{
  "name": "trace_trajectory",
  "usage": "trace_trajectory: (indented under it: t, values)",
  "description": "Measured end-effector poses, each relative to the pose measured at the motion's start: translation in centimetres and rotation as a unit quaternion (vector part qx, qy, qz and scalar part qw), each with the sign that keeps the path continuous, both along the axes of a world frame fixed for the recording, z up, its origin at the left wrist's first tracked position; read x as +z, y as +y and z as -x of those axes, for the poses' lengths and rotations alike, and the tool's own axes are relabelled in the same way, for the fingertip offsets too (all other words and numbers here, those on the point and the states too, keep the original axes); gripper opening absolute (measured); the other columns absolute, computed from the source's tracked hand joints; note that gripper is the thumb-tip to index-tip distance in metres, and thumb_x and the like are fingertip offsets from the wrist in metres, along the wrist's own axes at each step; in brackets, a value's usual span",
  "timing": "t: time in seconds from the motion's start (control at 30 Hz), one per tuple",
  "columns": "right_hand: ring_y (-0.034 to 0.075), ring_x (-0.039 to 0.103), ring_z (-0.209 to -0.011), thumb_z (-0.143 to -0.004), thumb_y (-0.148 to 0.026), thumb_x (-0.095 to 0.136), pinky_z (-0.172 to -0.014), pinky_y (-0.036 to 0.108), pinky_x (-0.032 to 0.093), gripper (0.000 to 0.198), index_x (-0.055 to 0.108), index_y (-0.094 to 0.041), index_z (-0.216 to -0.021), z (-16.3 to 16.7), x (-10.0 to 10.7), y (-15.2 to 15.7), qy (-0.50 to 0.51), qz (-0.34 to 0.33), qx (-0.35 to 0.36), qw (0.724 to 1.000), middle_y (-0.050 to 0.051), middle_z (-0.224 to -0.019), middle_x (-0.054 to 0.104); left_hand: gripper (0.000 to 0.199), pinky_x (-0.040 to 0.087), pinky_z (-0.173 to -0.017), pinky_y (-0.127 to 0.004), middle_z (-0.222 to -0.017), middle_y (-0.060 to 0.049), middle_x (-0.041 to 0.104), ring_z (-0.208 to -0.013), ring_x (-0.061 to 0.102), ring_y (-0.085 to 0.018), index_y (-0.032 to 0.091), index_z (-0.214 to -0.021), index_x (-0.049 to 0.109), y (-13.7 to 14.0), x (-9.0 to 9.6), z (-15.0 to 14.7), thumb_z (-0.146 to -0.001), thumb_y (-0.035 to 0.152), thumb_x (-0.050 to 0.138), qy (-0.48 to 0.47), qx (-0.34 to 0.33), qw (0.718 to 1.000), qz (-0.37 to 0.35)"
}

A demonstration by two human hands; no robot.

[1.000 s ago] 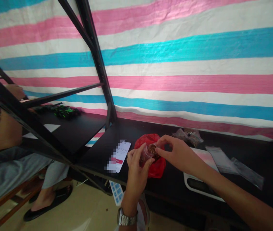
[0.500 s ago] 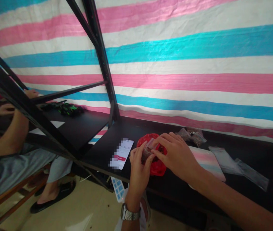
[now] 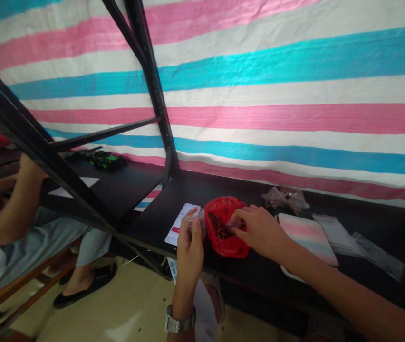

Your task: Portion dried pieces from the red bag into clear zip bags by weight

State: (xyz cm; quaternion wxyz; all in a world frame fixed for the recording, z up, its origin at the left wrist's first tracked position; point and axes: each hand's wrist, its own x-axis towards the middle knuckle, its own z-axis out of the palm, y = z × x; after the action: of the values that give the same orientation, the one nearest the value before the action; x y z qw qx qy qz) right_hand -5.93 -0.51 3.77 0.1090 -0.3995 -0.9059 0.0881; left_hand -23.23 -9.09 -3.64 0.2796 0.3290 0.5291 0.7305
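Note:
A red plastic bag stands with its mouth spread on the black tabletop, showing small dark brown pieces inside. My left hand, beside the bag's left edge, is closed round a small clear plastic bag and holds it upright. What that clear bag contains is mostly hidden by my fingers. Over the mouth of the red bag, my right hand has its fingertips pinched together among the brown pieces. Whatever sits in that pinch is too small to make out.
Behind my left hand lies a phone. Filled clear bags rest at the back; a pastel-striped pad and flat clear bags lie to the right. A black metal frame rises at left, with a seated person beyond it.
My hands were together at the clear bag above the red bag. The left has moved left with the clear bag; the right has lowered into the red bag's mouth.

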Motion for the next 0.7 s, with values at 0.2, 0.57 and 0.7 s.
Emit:
trace_trajectory:
  t: [0.2,0.57,0.7]
  values:
    - [0.028,0.067,-0.105,-0.089,-0.018,0.072,-0.091,0.038,0.043,0.009,0.074,-0.021,-0.097,0.3,-1.5,0.9,-0.085,-0.025,0.000,0.996,0.010,-0.107,0.079,0.041,0.049,-0.105,-0.037,-0.117,-0.011,0.076,-0.115,0.067,-0.028,0.022,-0.115,0.076,-1.0,-0.7,0.0,-0.097,0.058,0.063,0.083,-0.106,0.988,0.076]
    - [0.021,0.075,-0.081,-0.079,-0.016,0.076,-0.070,0.028,0.049,0.010,0.077,-0.025,-0.083,0.1,-2.3,1.4,0.061,0.185,-0.030,0.980,0.001,-0.086,0.082,0.053,0.052,-0.104,-0.040,-0.111,-0.010,0.077,-0.109,0.070,-0.028,0.021,-0.109,0.076,-0.9,-1.1,-1.8,-0.097,0.068,0.056,0.048,-0.090,0.989,0.111]
    - [0.018,0.073,-0.073,-0.080,-0.023,0.076,-0.064,0.026,0.049,0.003,0.078,-0.022,-0.082,0.0,-3.1,1.5,0.126,0.263,-0.052,0.955,0.001,-0.079,0.080,0.062,0.047,-0.114,-0.044,-0.118,-0.011,0.077,-0.123,0.067,-0.030,0.020,-0.113,0.076,-0.5,-1.3,-1.4,-0.095,0.075,0.052,0.031,-0.052,0.990,0.128]
